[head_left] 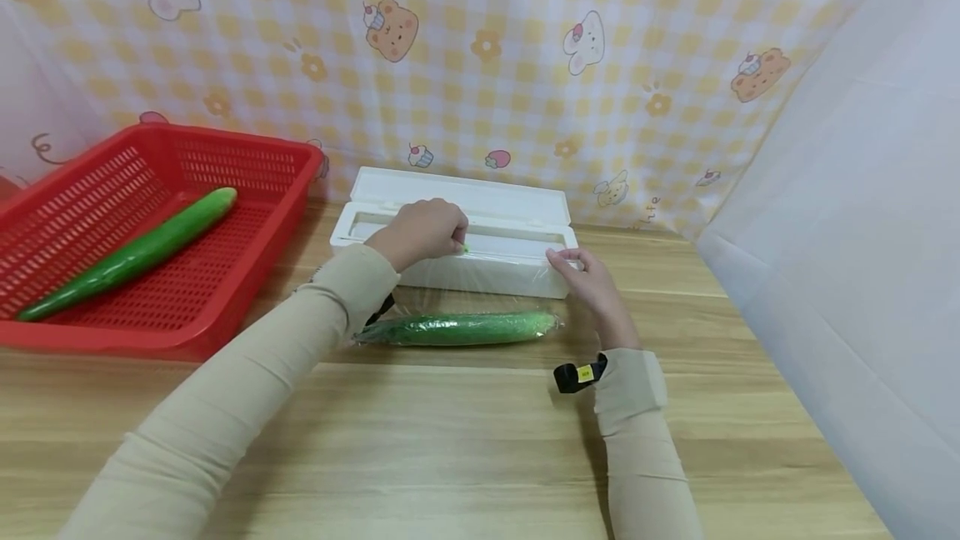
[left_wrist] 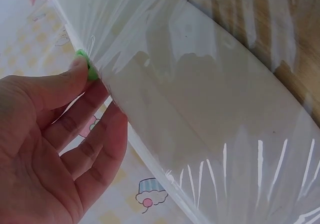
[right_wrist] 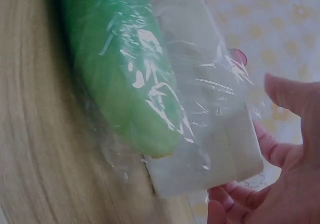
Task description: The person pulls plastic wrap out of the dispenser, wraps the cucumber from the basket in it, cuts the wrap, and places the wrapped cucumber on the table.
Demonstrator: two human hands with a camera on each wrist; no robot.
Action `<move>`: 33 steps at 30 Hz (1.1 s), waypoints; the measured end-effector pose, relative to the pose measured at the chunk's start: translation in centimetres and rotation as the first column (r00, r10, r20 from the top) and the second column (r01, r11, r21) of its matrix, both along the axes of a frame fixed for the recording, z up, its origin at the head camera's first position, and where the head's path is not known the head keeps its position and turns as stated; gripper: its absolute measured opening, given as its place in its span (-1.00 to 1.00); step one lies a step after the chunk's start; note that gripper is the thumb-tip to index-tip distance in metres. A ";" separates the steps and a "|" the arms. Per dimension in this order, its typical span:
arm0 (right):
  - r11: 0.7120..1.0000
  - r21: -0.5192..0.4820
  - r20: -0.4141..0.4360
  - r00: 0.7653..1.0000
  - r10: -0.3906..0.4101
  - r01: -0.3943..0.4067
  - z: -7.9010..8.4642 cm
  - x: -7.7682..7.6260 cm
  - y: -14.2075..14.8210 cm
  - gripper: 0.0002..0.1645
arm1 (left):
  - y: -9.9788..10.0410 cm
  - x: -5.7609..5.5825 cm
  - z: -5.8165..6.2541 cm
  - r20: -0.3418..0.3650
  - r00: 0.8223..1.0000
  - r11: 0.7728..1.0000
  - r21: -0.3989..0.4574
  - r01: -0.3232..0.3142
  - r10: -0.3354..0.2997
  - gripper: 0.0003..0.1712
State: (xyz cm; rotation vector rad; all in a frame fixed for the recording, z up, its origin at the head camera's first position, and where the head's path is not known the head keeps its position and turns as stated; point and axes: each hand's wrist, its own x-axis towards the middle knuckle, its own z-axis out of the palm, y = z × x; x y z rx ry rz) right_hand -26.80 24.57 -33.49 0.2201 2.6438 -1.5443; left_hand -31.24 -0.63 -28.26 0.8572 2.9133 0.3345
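A white plastic-wrap dispenser (head_left: pixel 480 273) lies with its lid (head_left: pixel 457 194) raised. Clear plastic wrap (left_wrist: pixel 200 84) stretches from it down over a cucumber (head_left: pixel 465 329) lying in front. At the dispenser's front top edge, my left hand (head_left: pixel 426 230) pinches a small green slide cutter (left_wrist: pixel 89 64) between thumb and fingers. My right hand (head_left: pixel 588 277) holds the dispenser's right end, fingers curled round the corner; in the right wrist view its thumb (right_wrist: pixel 285 92) stands slightly off the box. Glossy wrap covers the cucumber's pale tip (right_wrist: pixel 155 134).
To the left stands a red slotted basket (head_left: pixel 266 273) with another cucumber (head_left: pixel 142 252) in it. Behind the dispenser hangs a checked cloth (head_left: pixel 480 98) with cartoon prints; a white sheet (head_left: pixel 840 232) borders the wooden table (head_left: pixel 450 448) at right.
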 end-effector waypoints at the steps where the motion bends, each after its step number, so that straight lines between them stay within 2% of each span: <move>1: 1.000 0.014 -0.001 1.000 -0.005 0.005 0.0 0.0 -0.1 -0.31 | 0.0 0.0 0.0 0.000 1.000 1.000 0.001 -0.001 0.001 -0.83; 4: 0.997 0.072 -0.022 1.000 -0.014 0.016 -0.1 0.0 -0.6 -0.27 | 0.0 0.0 -0.1 0.002 1.000 1.000 0.003 -0.003 0.002 -0.83; 9: 0.988 0.150 -0.075 0.997 -0.034 0.045 -0.5 -0.2 -0.9 -0.34 | 0.0 0.0 0.1 0.009 1.000 1.000 0.004 -0.004 0.003 -0.83; 18: 0.993 0.089 -0.041 0.996 -0.080 0.083 -0.7 -0.3 -0.8 -0.42 | -0.1 -0.1 0.1 0.026 1.000 1.000 -0.005 -0.001 0.001 -0.84; 26: 0.995 0.042 -0.033 0.996 -0.086 0.087 -0.6 -0.2 -0.7 -0.51 | -0.8 -0.2 0.1 0.021 1.000 1.000 -0.004 -0.009 0.009 -0.84; 30: 0.996 0.032 -0.021 0.996 -0.081 0.082 -0.5 -0.3 -0.8 -0.52 | -1.5 -0.4 0.2 0.016 1.000 1.000 -0.019 -0.013 0.013 -0.83; 33: 0.997 0.026 -0.030 0.997 -0.077 0.078 -0.5 -0.4 -0.6 -0.53 | -2.7 -0.5 0.6 0.008 1.000 0.999 -0.043 -0.018 0.019 -0.85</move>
